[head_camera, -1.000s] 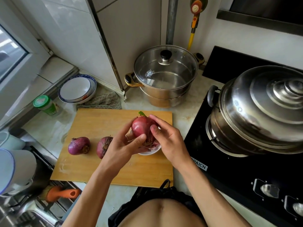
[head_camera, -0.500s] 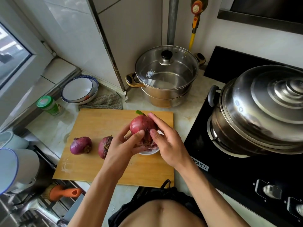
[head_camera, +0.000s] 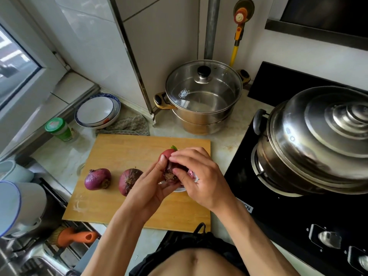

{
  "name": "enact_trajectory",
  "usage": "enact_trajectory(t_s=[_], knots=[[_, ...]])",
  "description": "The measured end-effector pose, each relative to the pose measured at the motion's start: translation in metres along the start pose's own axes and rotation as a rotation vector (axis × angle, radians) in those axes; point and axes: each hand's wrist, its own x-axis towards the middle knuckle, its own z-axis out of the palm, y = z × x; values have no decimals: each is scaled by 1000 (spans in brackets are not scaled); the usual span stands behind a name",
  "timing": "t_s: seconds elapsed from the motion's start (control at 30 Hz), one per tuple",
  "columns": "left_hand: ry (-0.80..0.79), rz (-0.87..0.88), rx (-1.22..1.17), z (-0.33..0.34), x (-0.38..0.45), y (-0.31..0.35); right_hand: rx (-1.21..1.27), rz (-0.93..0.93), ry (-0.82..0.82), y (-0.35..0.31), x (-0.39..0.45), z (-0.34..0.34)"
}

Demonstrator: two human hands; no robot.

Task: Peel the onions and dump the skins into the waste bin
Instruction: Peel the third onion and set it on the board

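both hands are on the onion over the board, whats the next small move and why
Probably pull the loose skin at the root end away with the right hand while the left hand steadies the onion. Its root end faces up, the right fingertips already sit there, and dark outer skin remains around it.

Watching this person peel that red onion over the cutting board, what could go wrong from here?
Both hands, left hand and right hand, grip the held onion above a small white bowl; loose skin could miss it and scatter on the cutting board. The two onions lying loose on the board might roll if bumped. No waste bin is visible, so carrying the skins may drop some.
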Motion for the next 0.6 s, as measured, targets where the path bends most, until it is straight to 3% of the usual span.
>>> enact_trajectory(t_s=[0.6], knots=[[85, -137, 119, -3, 3, 16, -29, -25, -171, 7, 9, -5]])
